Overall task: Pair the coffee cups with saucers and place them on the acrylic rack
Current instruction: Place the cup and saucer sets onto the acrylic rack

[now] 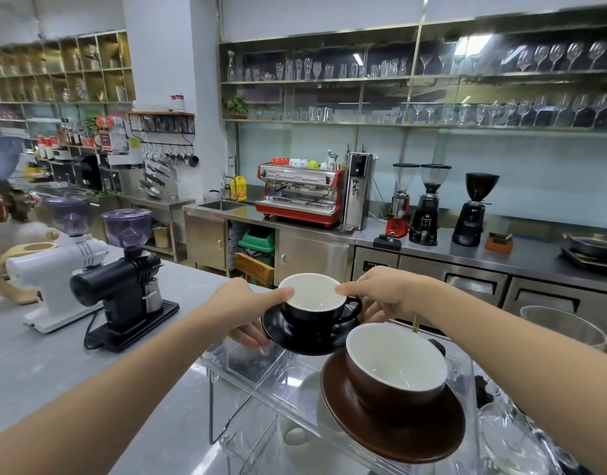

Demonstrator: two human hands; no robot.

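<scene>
Black cup (pixel 312 303) and black saucer (pixel 305 337): you are holding them over the acrylic rack (pixel 247 365), left hand (pixel 244 306) and right hand (pixel 381 293) pinching both; next, lower them level beside the brown pair (pixel 394 389).

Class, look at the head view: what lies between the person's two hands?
The black cup on its black saucer; left hand and right hand each pinch cup rim and saucer edge.

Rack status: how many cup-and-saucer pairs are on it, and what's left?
Done: a brown cup on its brown saucer sits on the rack. In hand: both hands, left and right, hold a black cup on a black saucer over the rack's far end, not clearly set down. Left: landing it; a white cup shows below the rack.
</scene>
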